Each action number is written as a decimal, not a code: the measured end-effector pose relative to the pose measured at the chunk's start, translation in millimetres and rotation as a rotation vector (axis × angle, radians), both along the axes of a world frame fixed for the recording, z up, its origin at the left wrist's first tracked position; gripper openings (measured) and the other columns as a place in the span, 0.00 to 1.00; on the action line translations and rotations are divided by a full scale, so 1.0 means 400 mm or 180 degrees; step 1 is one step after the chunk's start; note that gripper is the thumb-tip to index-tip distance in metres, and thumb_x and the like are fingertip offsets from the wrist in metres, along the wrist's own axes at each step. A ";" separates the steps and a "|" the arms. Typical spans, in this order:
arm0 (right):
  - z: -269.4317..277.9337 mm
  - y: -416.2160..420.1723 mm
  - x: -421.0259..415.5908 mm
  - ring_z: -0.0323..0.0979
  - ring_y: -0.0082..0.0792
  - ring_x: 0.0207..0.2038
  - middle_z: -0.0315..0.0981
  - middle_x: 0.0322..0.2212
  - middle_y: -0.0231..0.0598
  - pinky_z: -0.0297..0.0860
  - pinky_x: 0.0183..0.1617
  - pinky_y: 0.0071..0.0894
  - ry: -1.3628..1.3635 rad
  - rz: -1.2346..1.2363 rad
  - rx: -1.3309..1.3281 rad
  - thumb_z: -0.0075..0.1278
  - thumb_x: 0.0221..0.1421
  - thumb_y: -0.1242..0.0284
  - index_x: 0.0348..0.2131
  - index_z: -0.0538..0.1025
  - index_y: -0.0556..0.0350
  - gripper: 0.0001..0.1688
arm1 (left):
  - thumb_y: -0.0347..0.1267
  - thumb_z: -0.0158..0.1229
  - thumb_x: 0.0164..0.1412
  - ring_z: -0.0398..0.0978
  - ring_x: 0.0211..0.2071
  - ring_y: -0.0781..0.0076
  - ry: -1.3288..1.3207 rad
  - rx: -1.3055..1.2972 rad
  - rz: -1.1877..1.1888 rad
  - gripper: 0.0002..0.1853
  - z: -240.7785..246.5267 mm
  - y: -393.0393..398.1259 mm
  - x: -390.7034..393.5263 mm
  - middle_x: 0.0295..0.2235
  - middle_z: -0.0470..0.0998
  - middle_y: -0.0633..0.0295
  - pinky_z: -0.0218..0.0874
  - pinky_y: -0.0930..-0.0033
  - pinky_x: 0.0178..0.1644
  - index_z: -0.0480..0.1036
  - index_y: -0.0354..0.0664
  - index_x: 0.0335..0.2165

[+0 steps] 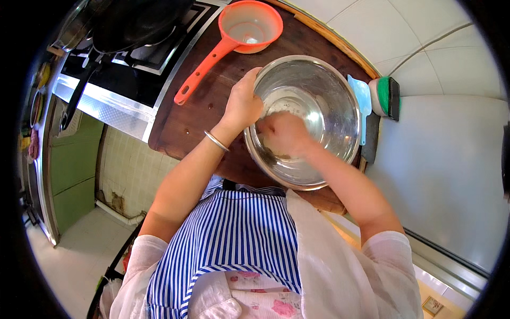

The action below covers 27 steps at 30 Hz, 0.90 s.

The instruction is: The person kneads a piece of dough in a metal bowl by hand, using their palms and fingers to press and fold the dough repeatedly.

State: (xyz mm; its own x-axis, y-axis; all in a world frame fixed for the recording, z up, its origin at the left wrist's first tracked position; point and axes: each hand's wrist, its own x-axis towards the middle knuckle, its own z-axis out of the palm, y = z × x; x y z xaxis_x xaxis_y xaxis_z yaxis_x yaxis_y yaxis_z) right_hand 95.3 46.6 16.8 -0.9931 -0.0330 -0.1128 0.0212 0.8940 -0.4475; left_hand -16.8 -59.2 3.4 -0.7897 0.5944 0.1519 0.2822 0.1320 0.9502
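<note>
A wide stainless steel bowl (pixel 338 103) stands on a dark wooden countertop (pixel 179 131) before me. My left hand (pixel 245 99) grips its left rim, thumb towards the inside and a silver bangle on the wrist. Down inside the bowl is my right hand (pixel 287 133), blurred, its fingers curled near the lower left wall. Whether those fingers hold anything is hidden. Small dark specks and a thin wet-looking residue show on the bowl's floor. An orange-handled plastic dipper (pixel 229 46) rests on the wood beyond my left hand, its handle pointing back towards me.
To the left is a gas stove (pixel 139 75) with a black wok (pixel 135 28) on it. A light blue plastic spatula (pixel 361 99) lies against the bowl's right side, beside a green-and-black scrubber (pixel 386 95). White wall tiles (pixel 398 36) and a smooth pale panel (pixel 438 159) bound the right.
</note>
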 end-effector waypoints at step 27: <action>-0.129 0.003 -0.091 0.72 0.52 0.31 0.73 0.24 0.53 0.66 0.38 0.51 0.0273 -0.0438 -0.0226 0.43 0.49 0.66 0.23 0.74 0.57 0.13 | 0.15 0.42 0.41 0.73 0.41 0.57 -0.0353 -0.0094 -0.0053 0.32 0.013 -0.004 -0.003 0.41 0.74 0.48 0.62 0.65 0.48 0.63 0.33 0.50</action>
State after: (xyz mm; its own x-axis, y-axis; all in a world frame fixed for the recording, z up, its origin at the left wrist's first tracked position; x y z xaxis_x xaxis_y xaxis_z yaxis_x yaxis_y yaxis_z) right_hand 58.9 48.0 -34.7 -0.9946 0.0991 -0.0297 0.1002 0.8513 -0.5150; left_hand -17.8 -60.8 8.4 -0.7907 0.6104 0.0464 0.1779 0.1565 0.9715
